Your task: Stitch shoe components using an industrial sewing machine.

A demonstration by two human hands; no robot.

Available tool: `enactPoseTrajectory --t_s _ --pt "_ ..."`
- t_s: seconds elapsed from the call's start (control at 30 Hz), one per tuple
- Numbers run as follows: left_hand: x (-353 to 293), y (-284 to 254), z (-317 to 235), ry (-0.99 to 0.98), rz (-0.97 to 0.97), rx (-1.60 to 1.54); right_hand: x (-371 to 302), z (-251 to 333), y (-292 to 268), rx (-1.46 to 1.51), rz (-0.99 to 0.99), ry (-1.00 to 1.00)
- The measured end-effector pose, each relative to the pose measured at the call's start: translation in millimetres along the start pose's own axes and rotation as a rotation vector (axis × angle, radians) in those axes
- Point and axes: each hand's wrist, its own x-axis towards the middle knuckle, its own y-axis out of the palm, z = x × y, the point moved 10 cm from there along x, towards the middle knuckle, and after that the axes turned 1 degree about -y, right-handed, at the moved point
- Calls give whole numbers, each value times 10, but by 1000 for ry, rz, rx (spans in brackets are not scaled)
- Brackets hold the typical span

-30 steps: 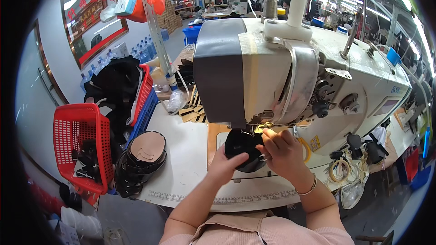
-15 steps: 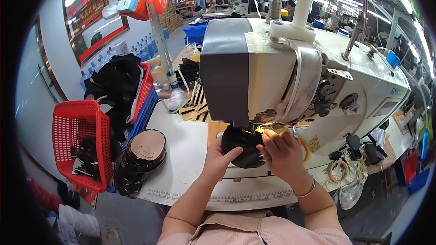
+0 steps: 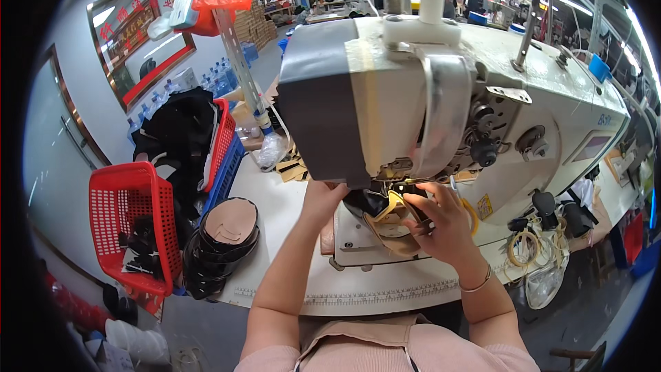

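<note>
A smooth white tabletop (image 3: 275, 217) carries a large white and dark grey sewing machine (image 3: 392, 110), with a flat silver-grey metal plate (image 3: 351, 242) set low in front. A marked ruler strip (image 3: 392, 296) runs along the near edge. At the left end is a stack of glossy black pieces (image 3: 220, 255), topped by a tan oval. Striped beige-and-black flat pieces (image 3: 292, 169) lie toward the back left; a yellow ring-shaped object (image 3: 472, 217) sits right of centre.

- Both forearms (image 3: 284, 265) reached over the near edge of the counter (image 3: 275, 210).
- Left hand (image 3: 323, 201) angled rightward, fingertips hidden.
- Right hand (image 3: 441, 224) turned inward, fingers (image 3: 421, 199) bent.
</note>
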Motion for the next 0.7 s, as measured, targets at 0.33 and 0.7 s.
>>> enactPoseTrajectory --t_s 0.33,0.7 --pt "-785 744 -786 998 -48 936 -71 -1 22 -46 -63 -15" --pt "-739 698 -716 869 -33 869 -59 101 54 -138 -80 -72"
